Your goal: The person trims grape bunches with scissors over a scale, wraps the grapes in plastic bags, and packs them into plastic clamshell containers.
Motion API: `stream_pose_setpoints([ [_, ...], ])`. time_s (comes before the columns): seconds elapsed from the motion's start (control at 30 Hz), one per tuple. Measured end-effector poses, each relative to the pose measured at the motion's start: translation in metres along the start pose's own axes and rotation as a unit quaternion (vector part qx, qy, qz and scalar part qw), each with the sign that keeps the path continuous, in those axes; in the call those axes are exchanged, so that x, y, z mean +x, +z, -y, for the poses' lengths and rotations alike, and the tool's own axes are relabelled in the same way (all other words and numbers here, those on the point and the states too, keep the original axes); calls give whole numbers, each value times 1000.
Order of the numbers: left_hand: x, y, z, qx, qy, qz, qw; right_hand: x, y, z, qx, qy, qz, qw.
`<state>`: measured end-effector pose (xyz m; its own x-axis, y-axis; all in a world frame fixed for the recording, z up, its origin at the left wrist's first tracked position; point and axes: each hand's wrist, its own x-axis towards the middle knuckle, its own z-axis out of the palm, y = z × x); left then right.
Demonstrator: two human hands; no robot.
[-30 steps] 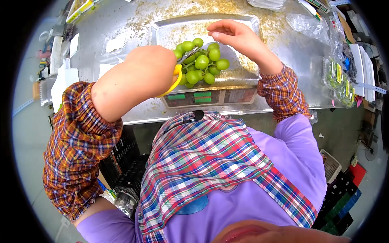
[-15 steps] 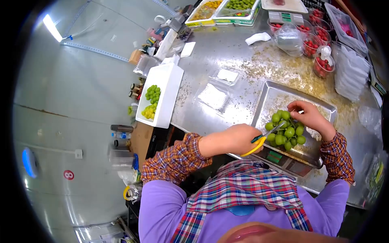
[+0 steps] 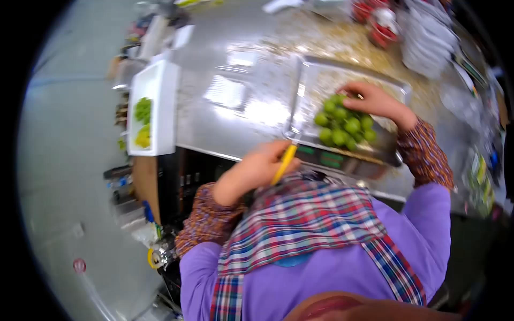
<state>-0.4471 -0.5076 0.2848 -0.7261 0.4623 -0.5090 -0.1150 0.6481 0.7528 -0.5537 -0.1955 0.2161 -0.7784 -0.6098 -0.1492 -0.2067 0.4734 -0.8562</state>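
The yellow-handled scissors (image 3: 285,165) are gripped in the left hand (image 3: 259,166), their blurred blades pointed toward the near left corner of a metal tray (image 3: 295,99). To the right of that hand, apart from the blades, a bunch of green grapes (image 3: 345,127) is held up by the tray. The bunch's top is met by the bent fingers of the right hand (image 3: 375,100); whether it is gripped cannot be told.

Far left of the left hand, a pale grey surface (image 3: 64,160) is seen, then a white box (image 3: 167,107) in which green and yellow fruit is kept. Beyond that hand, clear packaging (image 3: 225,92) is laid on the metal table (image 3: 195,125). Beyond the right hand, cups of red fruit (image 3: 383,33) and stacked white containers (image 3: 428,45) are placed.
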Motion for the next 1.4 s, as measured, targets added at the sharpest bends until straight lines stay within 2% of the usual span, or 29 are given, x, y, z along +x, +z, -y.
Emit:
stream_pose_setpoints([
  [0.07,2,4,4,6,-3,-4,1000,-5,2,-6,20,14,-17,1000],
  [0.1,3,8,6,-39,-8,8,999,-8,3,-8,25,33,-20,999],
  [0.17,3,12,5,29,-10,23,999,-16,6,-9,59,68,-24,996],
  [0.27,2,15,-5,68,-33,62,995,-21,6,-14,84,63,-32,994],
  [0.4,8,31,1,36,26,23,999,-25,7,-13,109,64,-41,991],
  [0.53,21,38,-3,35,45,21,998,-24,5,-8,63,37,-84,994],
  [0.63,26,37,-11,27,45,21,998,-20,-1,-7,53,54,-68,995],
  [0.83,35,36,-7,156,86,-36,983,-2,-5,-7,70,38,-42,996],
  [0.93,40,31,-11,206,53,-26,977,12,-4,-3,-7,-14,-16,1000],
  [1.1,40,30,-13,215,85,-45,972,25,-2,7,-50,-71,-10,996],
  [1.2,33,31,-1,179,136,-64,972,24,-6,10,-54,-74,-24,996],
  [1.23,29,30,4,163,159,-72,971,22,-10,15,-33,-42,-22,998],
  [1.27,24,27,7,154,141,-62,976,17,-14,23,-12,-10,-23,1000],
  [1.33,15,20,9,141,118,-39,982,-1,-21,32,40,44,-65,996],
  [1.4,6,16,13,161,81,2,984,-27,-13,17,69,14,-145,987],
])
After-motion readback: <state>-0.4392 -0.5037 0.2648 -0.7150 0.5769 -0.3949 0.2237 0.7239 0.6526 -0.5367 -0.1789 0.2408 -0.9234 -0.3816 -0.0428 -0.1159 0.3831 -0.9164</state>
